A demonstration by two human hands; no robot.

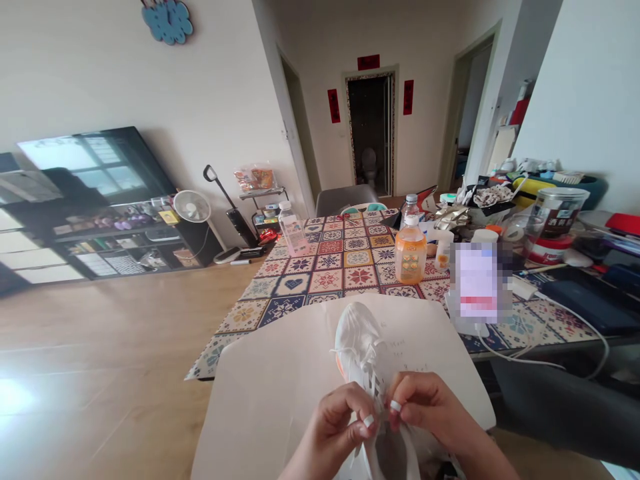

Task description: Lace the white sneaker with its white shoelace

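A white sneaker (357,333) lies on a large white sheet (270,373), its toe pointing away from me and its opening close to my body. White shoelaces (373,373) cross over its tongue. My left hand (345,417) pinches at the left edge of the lacing, thumb and forefinger together. On the opposite side my right hand (423,403) is closed in a pinch by the upper eyelets. Both hands seem to grip the lace, though the fingertips partly hide it. A loose lace end shows near the toe.
Beyond the sheet, a patterned tablecloth (327,280) carries an orange drink bottle (411,257), a pink-tinted bottle (293,230) and a pixelated phone (477,283) with a white cable (530,363). Jars and clutter crowd the right side. A dark chair (550,407) stands at the lower right.
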